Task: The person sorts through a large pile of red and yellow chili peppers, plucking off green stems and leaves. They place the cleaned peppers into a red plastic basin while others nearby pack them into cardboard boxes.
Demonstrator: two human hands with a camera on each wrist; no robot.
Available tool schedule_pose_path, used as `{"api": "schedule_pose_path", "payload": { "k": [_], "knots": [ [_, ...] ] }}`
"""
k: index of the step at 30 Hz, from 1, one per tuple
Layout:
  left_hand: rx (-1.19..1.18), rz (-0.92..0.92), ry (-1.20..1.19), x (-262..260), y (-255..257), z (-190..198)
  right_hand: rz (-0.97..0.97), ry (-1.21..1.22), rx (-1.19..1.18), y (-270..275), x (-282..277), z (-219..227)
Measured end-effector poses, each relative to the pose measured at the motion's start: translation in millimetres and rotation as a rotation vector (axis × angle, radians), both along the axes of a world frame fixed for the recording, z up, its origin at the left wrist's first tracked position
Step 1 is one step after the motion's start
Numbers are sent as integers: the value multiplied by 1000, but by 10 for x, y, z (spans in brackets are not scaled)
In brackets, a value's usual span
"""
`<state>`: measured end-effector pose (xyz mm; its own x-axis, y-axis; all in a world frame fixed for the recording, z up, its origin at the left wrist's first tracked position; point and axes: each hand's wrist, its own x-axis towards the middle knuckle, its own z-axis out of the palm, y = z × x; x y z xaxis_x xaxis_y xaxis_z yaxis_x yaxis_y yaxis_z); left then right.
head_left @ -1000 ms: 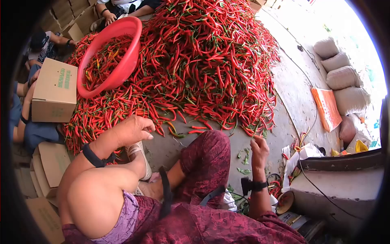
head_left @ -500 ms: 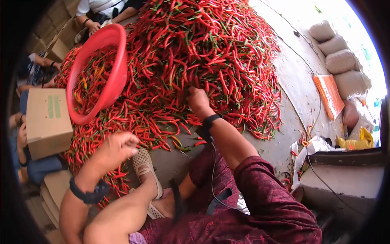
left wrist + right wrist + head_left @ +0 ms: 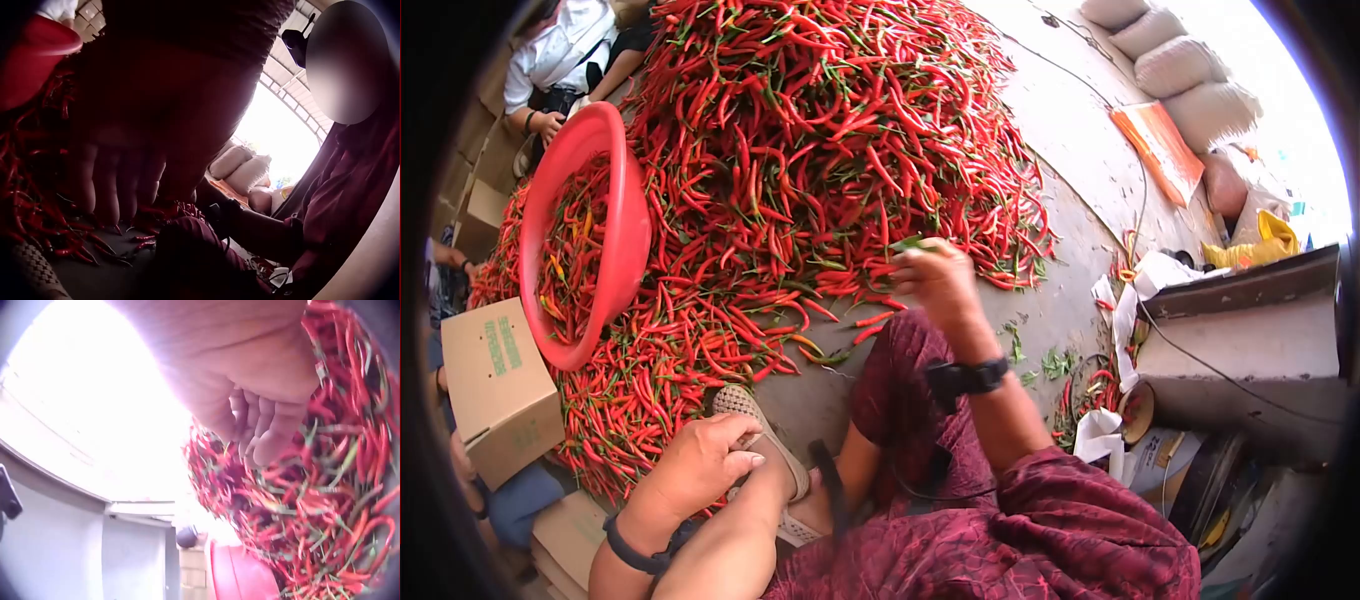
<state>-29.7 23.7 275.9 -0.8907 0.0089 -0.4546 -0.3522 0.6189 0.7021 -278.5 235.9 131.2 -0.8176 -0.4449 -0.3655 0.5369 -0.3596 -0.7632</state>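
A tall heap of red chillies [image 3: 830, 150] with green stems lies on the floor in front. My right hand [image 3: 940, 285] is over the heap's near edge, fingers curled, pinching what looks like a green leaf [image 3: 910, 243] at the fingertips. In the right wrist view the curled fingers [image 3: 265, 434] show against the chillies, and the leaf is hidden. My left hand [image 3: 705, 460] is relaxed over the lower leg and holds nothing. Its fingers [image 3: 107, 187] hang down loosely in the left wrist view.
A red basin [image 3: 630, 240] of chillies leans at the left beside a cardboard box [image 3: 495, 375]. Another person [image 3: 560, 60] sits behind it. Torn green leaves [image 3: 1055, 362] lie on the floor at right, near a cable. Sacks [image 3: 1180, 65] line the far right.
My right hand went from the floor at right into the heap, then came back toward me with the green leaf. My left hand stays low at left. The head view has shifted.
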Motion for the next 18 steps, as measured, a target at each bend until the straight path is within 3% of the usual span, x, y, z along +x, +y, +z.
{"api": "schedule_pose_path", "payload": {
  "k": [1,2,3,4,6,8,9,10,13,15,16,17,18],
  "knots": [
    [-15,-36,-7,18,48,17,-3,52,-113,392,-156,-143],
    [-34,-68,-10,26,85,38,-194,92,-322,737,-286,-168],
    [-55,-92,-11,35,113,64,-567,-100,-425,1043,-422,-39],
    [-71,-96,-33,49,119,90,-798,-132,-463,1469,-676,-283],
    [-103,-111,-79,32,123,141,-673,-19,-261,1460,-822,-681],
    [-143,-101,-69,-91,225,303,-464,139,40,1224,-772,-560],
    [-168,-95,-64,-150,278,394,-310,244,227,838,-682,-322],
    [-168,-122,25,-144,299,396,-300,480,381,553,-737,-360],
    [37,64,-81,-266,426,562,-301,1081,1011,-9,-1014,-730],
    [30,122,-53,-238,422,533,123,883,1122,-181,-892,-615],
    [28,155,-37,-230,387,509,37,907,1118,-237,-646,-607],
    [32,155,-46,-220,353,466,85,911,855,-232,-538,-681],
    [36,158,-60,-202,334,420,88,1017,910,-210,-396,-715]
  ]
}}
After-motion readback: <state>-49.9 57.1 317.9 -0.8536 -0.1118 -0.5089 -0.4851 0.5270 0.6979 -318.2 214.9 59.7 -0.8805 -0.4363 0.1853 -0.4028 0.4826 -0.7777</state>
